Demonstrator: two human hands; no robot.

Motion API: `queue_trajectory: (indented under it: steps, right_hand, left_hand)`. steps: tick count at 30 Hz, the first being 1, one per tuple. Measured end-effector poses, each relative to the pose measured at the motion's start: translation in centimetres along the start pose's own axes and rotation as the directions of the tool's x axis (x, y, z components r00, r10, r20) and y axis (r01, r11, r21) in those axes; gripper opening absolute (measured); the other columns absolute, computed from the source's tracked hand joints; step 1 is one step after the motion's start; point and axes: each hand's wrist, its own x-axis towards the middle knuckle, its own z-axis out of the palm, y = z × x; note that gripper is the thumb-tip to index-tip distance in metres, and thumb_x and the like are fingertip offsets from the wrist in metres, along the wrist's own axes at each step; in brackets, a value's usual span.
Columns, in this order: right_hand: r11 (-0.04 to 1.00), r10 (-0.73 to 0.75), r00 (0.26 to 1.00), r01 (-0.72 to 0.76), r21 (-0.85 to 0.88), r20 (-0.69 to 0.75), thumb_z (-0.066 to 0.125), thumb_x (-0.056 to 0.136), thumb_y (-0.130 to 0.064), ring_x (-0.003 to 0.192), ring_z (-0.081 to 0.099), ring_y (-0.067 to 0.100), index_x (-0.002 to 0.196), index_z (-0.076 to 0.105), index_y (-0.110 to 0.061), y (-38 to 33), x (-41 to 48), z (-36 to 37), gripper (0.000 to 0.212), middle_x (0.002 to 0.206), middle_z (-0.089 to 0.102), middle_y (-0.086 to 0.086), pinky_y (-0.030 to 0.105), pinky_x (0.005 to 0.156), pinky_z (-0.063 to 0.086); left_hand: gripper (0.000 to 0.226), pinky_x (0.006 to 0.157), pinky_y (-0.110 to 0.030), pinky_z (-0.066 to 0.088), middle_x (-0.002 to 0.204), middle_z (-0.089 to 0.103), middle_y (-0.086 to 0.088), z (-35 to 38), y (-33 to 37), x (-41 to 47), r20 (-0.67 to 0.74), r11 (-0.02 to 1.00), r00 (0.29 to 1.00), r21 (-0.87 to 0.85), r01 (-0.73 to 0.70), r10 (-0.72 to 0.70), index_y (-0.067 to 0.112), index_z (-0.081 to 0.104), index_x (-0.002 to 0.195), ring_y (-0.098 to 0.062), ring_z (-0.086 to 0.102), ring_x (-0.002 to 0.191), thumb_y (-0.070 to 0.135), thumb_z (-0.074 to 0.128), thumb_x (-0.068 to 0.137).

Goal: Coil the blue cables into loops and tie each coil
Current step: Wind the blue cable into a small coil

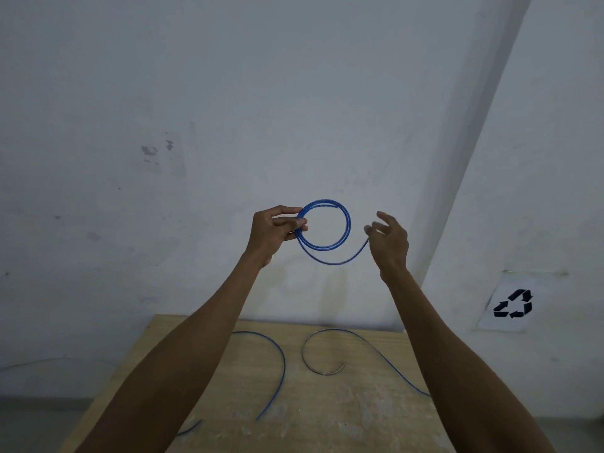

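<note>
- The left hand [274, 230] pinches the blue coil [347, 223] at its left edge, and the loops stand out to the right of that grip.
- The loose tail [340, 262] curves under the loops to the right hand [390, 241]. Its fingers are blurred and half-curled, so I can't tell if they hold it.
- Well below both hands, more blue cables [281, 358] lie on the wooden table [327, 420].

It looked to me like a bare workroom or utility space, not a home. A scuffed, stained whitewashed wall [228, 93] filled most of my view. Below it stood a raw plywood table top [327, 426] marked with pale smears, and thin loose blue cables [281, 364] lay across it. A white paper sheet printed with a black recycling symbol [513, 304] was stuck low on the right-hand wall.
</note>
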Motion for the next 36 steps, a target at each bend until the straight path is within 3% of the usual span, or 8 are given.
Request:
queue_trajectory:
  steps: [3,6,8,11,20,29,36]
  right_hand:
    - [0.949,-0.288,0.948,0.302,-0.096,0.136,0.077,0.09,-0.035,0.115,0.064,0.009,0.134,0.064,-0.022,-0.4,0.3,-0.5,0.048,0.13,0.068,-0.004,0.028,0.097,0.05]
    - [0.915,-0.335,0.865,0.393,-0.09,0.373,0.08,0.087,-0.029,0.1,0.072,0.008,0.124,0.072,-0.014,-1.6,0.6,-0.6,0.04,0.114,0.076,-0.003,0.027,0.092,0.058]
    - [0.893,-0.354,0.82,0.439,-0.099,0.449,0.082,0.085,-0.02,0.086,0.075,0.007,0.113,0.077,-0.009,-2.1,0.9,-0.5,0.03,0.098,0.079,0.001,0.029,0.086,0.06]
    - [0.914,-0.311,0.795,0.4,-0.066,0.521,0.083,0.083,-0.011,0.078,0.077,0.012,0.105,0.079,-0.005,-2.5,1.1,-0.6,0.023,0.086,0.08,0.004,0.031,0.083,0.062]
    - [0.978,-0.205,0.701,0.172,0.116,0.683,0.08,0.084,-0.008,0.086,0.078,0.032,0.113,0.074,-0.004,-4.1,0.5,-1.8,0.029,0.09,0.079,0.017,0.035,0.079,0.063]
    - [0.969,-0.245,0.75,0.218,0.119,0.614,0.079,0.085,-0.005,0.081,0.078,0.032,0.107,0.073,0.002,-4.3,0.5,-1.1,0.024,0.089,0.079,0.017,0.031,0.072,0.062]
    - [0.965,-0.233,0.75,0.258,0.05,0.619,0.08,0.084,-0.005,0.08,0.078,0.03,0.108,0.074,-0.001,-3.9,0.6,-1.3,0.024,0.085,0.079,0.015,0.032,0.073,0.063]
  left_hand:
    - [0.029,0.083,-0.037,0.064,0.098,0.079,-0.02,-0.3,0.7,0.2,0.139,0.995,0.99,0.101,-0.013,-0.002,0.0,0.072,0.117,-0.034,0.078,0.09,0.001,0.076,0.088]
    - [0.029,0.084,-0.037,0.063,0.1,0.079,-0.018,-0.3,1.4,0.3,0.256,0.983,0.966,0.184,-0.021,-0.028,0.0,0.073,0.117,-0.033,0.078,0.092,0.002,0.077,0.088]
    - [0.029,0.084,-0.035,0.063,0.1,0.079,-0.016,-0.3,1.7,0.3,0.297,0.972,0.954,0.232,-0.026,-0.045,0.001,0.074,0.117,-0.031,0.078,0.092,0.002,0.076,0.088]
    - [0.029,0.082,-0.031,0.062,0.099,0.08,-0.015,-0.6,2.0,0.1,0.322,0.964,0.945,0.264,-0.031,-0.057,0.001,0.074,0.118,-0.03,0.078,0.092,0.001,0.076,0.089]
    - [0.028,0.092,-0.037,0.061,0.109,0.078,-0.015,-2.0,3.1,0.1,0.402,0.976,0.91,0.215,0.015,-0.103,0.003,0.071,0.123,-0.029,0.076,0.104,0.009,0.069,0.096]
    - [0.028,0.089,-0.032,0.062,0.11,0.078,-0.015,-1.4,3.3,0.4,0.414,0.976,0.907,0.216,-0.013,-0.079,0.001,0.071,0.124,-0.028,0.076,0.105,0.006,0.067,0.096]
    - [0.025,0.088,-0.028,0.061,0.106,0.08,-0.011,-1.5,3.0,0.9,0.405,0.937,0.913,0.335,-0.104,-0.044,0.003,0.074,0.12,-0.021,0.076,0.103,0.006,0.069,0.096]
